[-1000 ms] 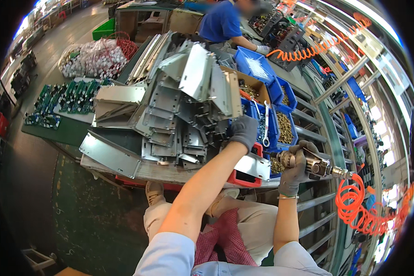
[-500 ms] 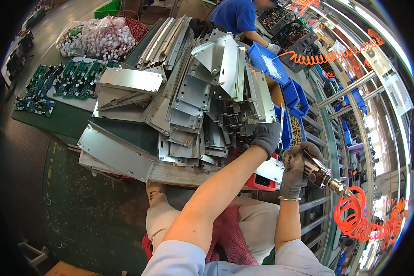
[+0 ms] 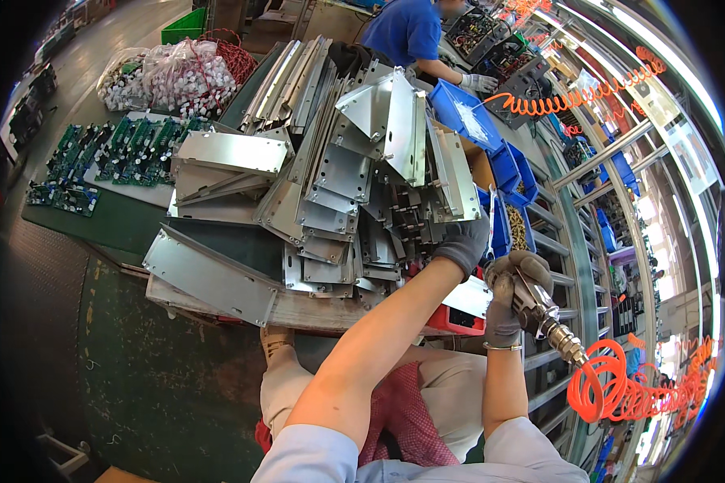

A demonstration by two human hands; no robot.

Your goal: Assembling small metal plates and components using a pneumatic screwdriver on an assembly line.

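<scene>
My right hand (image 3: 514, 291), in a grey glove, is wrapped round a metal air tool (image 3: 544, 310). The tool's rear coupling joins a coiled red hose (image 3: 600, 382); its front end is hidden by my fingers. My left hand (image 3: 464, 246), also gloved, reaches to the right end of a pile of silver sheet-metal brackets (image 3: 342, 173). It lies just below an upright bracket (image 3: 459, 181), its fingers mostly hidden, so any grip does not show. A slim silver piece (image 3: 492, 224) stands between my hands. Under them sits a red bin (image 3: 459, 319) with a pale plate across it.
Blue bins (image 3: 466, 113) line the bench's right side, one with brass-coloured screws (image 3: 517, 229). A roller conveyor (image 3: 549, 241) runs beyond. Green circuit boards (image 3: 141, 149) and bagged white connectors (image 3: 181, 76) lie at left. A long bracket (image 3: 209, 274) overhangs the front edge. A co-worker (image 3: 403, 36) works at the back.
My right hand and the air tool have shifted slightly left and down, and the hose coils moved along. My left hand stays by the brackets. The co-worker's gloved hand has moved a little.
</scene>
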